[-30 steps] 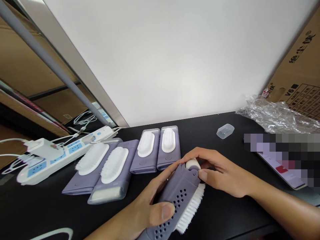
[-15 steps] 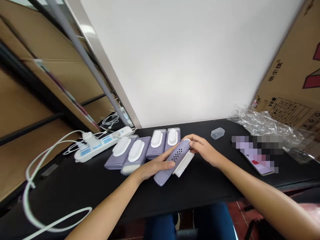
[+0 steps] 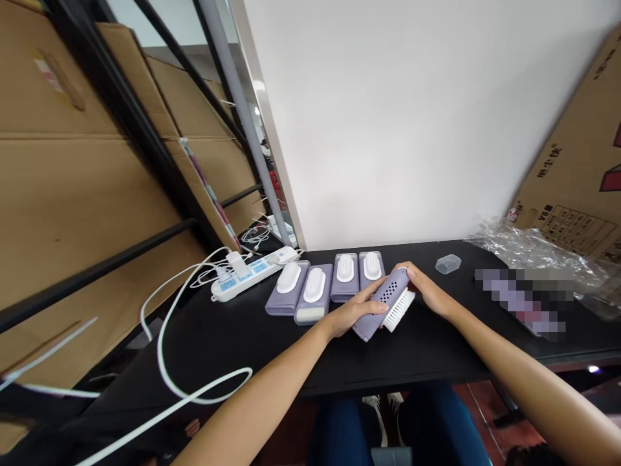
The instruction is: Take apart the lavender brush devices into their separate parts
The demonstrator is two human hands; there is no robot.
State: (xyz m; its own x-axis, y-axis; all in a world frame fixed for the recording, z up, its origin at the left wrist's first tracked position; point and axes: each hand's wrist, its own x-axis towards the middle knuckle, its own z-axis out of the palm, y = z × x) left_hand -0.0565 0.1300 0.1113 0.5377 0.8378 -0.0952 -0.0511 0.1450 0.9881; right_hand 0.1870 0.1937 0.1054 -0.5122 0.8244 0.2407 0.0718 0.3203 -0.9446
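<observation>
Since half a second earlier, my view has swung left, bringing in more of the cardboard cartons (image 3: 72, 213), while both hands keep hold of the purple brush (image 3: 392, 291). It is smooth plastic, long and tilted, pierced with small dark holes, with stiff white bristles (image 3: 398, 312) along its right side. The left hand (image 3: 350, 315) grips the lower half, thumb across the holed face; the right hand (image 3: 427, 288) curls closely around the far end. Fingers behind the brush are hidden from me, and so is most of that tip.

Just behind, four purple units (image 3: 286, 302) lie in a row, each topped by a ridged white oval. Left of them, towards the back edge, sits a white power strip (image 3: 255, 272); a white cable (image 3: 194, 398) loops past the front. Near the back edge, right of the brush, rests a translucent cap (image 3: 447, 263). Crumpled clear film (image 3: 538, 252) fills the back right; a pixelated object (image 3: 521, 307) nearby cannot be made out.

The bench (image 3: 339, 362) is matte black against a pale wall (image 3: 412, 129). Blue-clad legs (image 3: 339, 427), cut off, show below its front edge, over reddish floor tiles (image 3: 485, 414).
</observation>
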